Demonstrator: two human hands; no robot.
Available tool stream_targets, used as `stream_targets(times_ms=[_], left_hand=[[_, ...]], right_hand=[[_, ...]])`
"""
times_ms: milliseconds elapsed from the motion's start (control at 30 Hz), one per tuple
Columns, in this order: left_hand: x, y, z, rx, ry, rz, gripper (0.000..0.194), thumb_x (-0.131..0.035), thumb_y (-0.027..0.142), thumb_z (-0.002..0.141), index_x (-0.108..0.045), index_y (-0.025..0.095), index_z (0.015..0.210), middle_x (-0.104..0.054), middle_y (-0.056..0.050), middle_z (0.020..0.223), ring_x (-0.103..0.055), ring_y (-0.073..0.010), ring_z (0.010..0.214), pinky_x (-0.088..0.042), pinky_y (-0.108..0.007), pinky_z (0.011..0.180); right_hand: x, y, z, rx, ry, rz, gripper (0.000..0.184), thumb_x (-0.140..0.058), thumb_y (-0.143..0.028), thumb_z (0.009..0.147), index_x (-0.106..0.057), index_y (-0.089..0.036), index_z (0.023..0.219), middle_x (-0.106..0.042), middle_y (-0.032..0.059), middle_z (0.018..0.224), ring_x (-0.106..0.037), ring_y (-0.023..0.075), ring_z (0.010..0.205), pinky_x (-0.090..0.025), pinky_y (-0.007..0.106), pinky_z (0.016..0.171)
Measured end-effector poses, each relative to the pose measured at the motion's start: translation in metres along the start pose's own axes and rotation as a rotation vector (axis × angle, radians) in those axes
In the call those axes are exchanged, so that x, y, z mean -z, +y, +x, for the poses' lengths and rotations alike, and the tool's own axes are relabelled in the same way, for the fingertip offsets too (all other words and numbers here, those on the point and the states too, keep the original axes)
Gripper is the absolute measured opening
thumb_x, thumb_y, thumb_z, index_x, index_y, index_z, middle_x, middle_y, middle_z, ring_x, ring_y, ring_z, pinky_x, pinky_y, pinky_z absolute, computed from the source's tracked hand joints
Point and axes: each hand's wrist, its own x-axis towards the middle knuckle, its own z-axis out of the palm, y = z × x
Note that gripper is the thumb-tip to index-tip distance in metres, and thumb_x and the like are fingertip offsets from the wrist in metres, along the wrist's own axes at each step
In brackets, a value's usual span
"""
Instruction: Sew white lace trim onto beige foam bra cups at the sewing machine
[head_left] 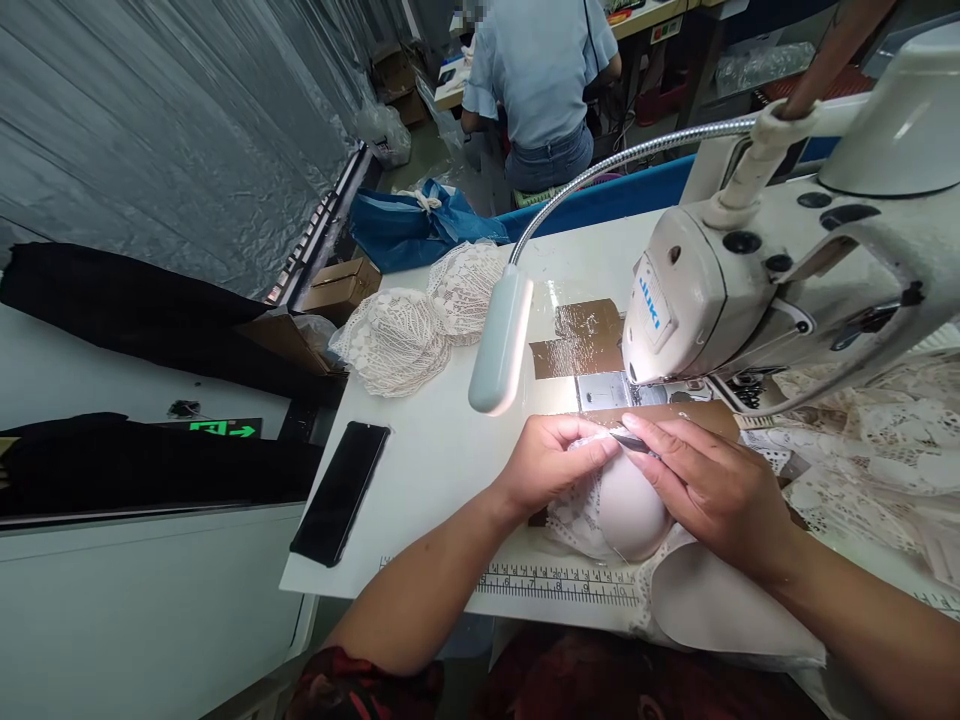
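A white lace bra [637, 510] with smooth moulded cups lies at the table's front edge, in front of the sewing machine [675, 290]. My left hand [555, 455] is closed, thumb and forefinger pinching the upper edge of the lace cup. Closed as well, my right hand [712, 485] holds a small dark pointed tool [630, 440] against that same edge, close to my left fingertips. The tool's exact kind is partly hidden by the fingers. A second cup [735, 605] hangs over the front edge, under my right forearm.
A lamp [499, 340] on a bendy metal neck hangs left of the machine. Lace cups [405, 335] are piled at the back left, a black phone [341, 495] lies at the left. More lace [870, 490] heaps at the right. A seated person [536, 90] works beyond.
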Motion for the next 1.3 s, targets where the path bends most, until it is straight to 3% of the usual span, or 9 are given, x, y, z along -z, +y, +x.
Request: stream_targets(times_ms=[200,333,467,567,633,833,933,1300], left_hand=[[-0.001,-0.002,0.000,-0.043,-0.011,-0.015,0.027,-0.076,0.037,0.074,-0.075,0.011,0.082,-0.073,-0.007,0.081,-0.064,-0.0168,0.073,-0.051,-0.026,0.069],[-0.002,-0.005,0.000,-0.085,-0.017,0.046,0.024,-0.073,0.035,0.076,-0.074,0.010,0.079,-0.071,-0.007,0.077,-0.063,-0.0153,0.070,-0.050,-0.024,0.064],[0.001,-0.010,0.004,-0.085,0.032,0.120,0.024,-0.071,0.034,0.077,-0.072,0.010,0.075,-0.068,-0.005,0.071,-0.059,-0.0128,0.065,-0.046,-0.021,0.058],[0.002,-0.012,0.006,-0.042,0.050,0.138,0.025,-0.071,0.035,0.077,-0.071,0.010,0.075,-0.065,-0.002,0.066,-0.056,-0.0101,0.059,-0.043,-0.019,0.054],[0.002,-0.011,0.006,-0.019,0.026,0.112,0.026,-0.071,0.037,0.077,-0.072,0.010,0.078,-0.065,-0.001,0.066,-0.054,-0.0091,0.058,-0.043,-0.018,0.053],[0.007,-0.012,0.004,0.009,-0.116,-0.032,0.031,-0.074,0.036,0.076,-0.074,0.011,0.094,-0.071,-0.005,0.085,-0.062,-0.0131,0.074,-0.049,-0.022,0.068],[0.010,-0.015,0.005,0.027,-0.160,-0.095,0.033,-0.075,0.034,0.075,-0.073,0.011,0.098,-0.070,-0.006,0.087,-0.063,-0.0136,0.076,-0.050,-0.022,0.070],[0.008,-0.010,0.004,0.023,-0.107,-0.066,0.028,-0.076,0.034,0.075,-0.073,0.009,0.088,-0.067,-0.005,0.078,-0.058,-0.0110,0.069,-0.047,-0.020,0.063]], right_hand=[[-0.002,0.001,-0.001,-0.021,-0.002,0.221,0.047,-0.064,-0.011,0.085,-0.056,-0.018,0.130,-0.072,0.0078,0.100,-0.069,0.0190,0.089,-0.055,0.029,0.082],[-0.001,-0.002,0.001,-0.101,-0.003,0.230,0.042,-0.063,-0.015,0.085,-0.060,-0.019,0.127,-0.072,0.0068,0.098,-0.069,0.0193,0.087,-0.056,0.030,0.080],[0.008,-0.003,0.000,-0.090,-0.044,0.352,0.037,-0.061,-0.019,0.087,-0.061,-0.025,0.124,-0.073,0.0009,0.090,-0.069,0.0146,0.074,-0.055,0.024,0.068],[0.010,0.002,-0.002,-0.176,-0.050,0.339,0.035,-0.061,-0.023,0.087,-0.062,-0.029,0.122,-0.074,0.0003,0.100,-0.071,0.0168,0.086,-0.057,0.026,0.077],[0.007,0.007,-0.002,-0.257,-0.072,0.284,0.032,-0.060,-0.025,0.088,-0.064,-0.026,0.120,-0.073,0.0030,0.109,-0.070,0.0197,0.096,-0.056,0.030,0.086],[-0.001,0.008,-0.002,-0.308,-0.178,0.252,0.029,-0.057,-0.030,0.090,-0.066,-0.018,0.115,-0.073,0.0067,0.109,-0.069,0.0205,0.097,-0.056,0.032,0.084],[-0.001,0.006,-0.001,-0.305,-0.192,0.239,0.029,-0.056,-0.031,0.090,-0.066,-0.018,0.115,-0.073,0.0057,0.109,-0.069,0.0199,0.096,-0.056,0.033,0.086],[-0.002,0.009,-0.004,-0.084,-0.129,0.098,0.029,-0.059,-0.023,0.090,-0.066,-0.015,0.117,-0.075,0.0065,0.102,-0.070,0.0224,0.094,-0.054,0.035,0.086]])
